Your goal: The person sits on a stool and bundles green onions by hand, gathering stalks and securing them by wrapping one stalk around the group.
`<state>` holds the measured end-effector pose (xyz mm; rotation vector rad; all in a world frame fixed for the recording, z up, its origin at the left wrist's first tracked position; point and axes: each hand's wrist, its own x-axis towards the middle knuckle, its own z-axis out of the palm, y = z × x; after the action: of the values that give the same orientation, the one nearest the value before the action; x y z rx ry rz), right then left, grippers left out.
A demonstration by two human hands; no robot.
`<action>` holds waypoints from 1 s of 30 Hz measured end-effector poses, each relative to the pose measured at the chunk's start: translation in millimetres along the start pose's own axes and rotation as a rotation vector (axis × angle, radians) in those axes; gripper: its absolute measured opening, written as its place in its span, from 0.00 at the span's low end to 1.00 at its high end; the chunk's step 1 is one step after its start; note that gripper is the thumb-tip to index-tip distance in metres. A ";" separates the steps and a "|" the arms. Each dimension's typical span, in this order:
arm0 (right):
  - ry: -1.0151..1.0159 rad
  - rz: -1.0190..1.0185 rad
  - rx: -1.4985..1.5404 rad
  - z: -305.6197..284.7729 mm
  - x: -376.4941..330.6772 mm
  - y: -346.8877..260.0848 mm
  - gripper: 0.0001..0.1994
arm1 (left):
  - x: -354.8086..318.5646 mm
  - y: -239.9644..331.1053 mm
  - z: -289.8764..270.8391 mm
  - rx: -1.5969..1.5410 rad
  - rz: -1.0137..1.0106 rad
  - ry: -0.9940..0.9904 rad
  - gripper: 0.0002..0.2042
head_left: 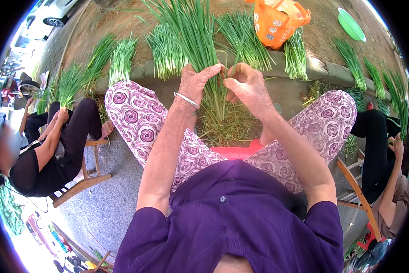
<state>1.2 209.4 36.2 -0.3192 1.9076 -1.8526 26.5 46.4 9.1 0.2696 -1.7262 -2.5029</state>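
My left hand [195, 84] is wrapped round a tall bunch of green chives [193, 38] in front of me, its thumb pressed across the stalks. The leaves point up and away; the pale stalk ends hang below the hand. Beside it my right hand [247, 86] is closed in a pinch at the bunch's right side, with a thin chive leaf at its fingertips. The two hands nearly touch. Under them, between my feet, lies a heap of yellow-green chive trimmings [227, 125].
Bundled chives [165, 54] lie along the stone kerb [316, 68], with an orange bag [277, 22] among them. A green basin [351, 25] lies on the soil. Seated people work on both sides; a wooden chair [83, 184] is at left. Something red [236, 151] shows between my legs.
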 end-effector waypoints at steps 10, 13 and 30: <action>0.045 -0.060 -0.130 1.3 0.8 0.9 0.08 | 3.3 -6.7 -4.6 0.028 0.031 -0.044 0.07; 0.021 -0.051 -0.165 0.4 2.0 4.1 0.08 | 1.0 -2.6 -1.2 0.007 0.024 -0.054 0.07; 0.025 -0.026 -0.278 -1.4 -1.4 -3.8 0.14 | 0.1 -9.4 3.2 -0.116 -0.073 -0.104 0.11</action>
<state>1.2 211.0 40.2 -0.4129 2.1902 -1.6127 26.0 52.7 1.4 0.2009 -1.6262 -2.7030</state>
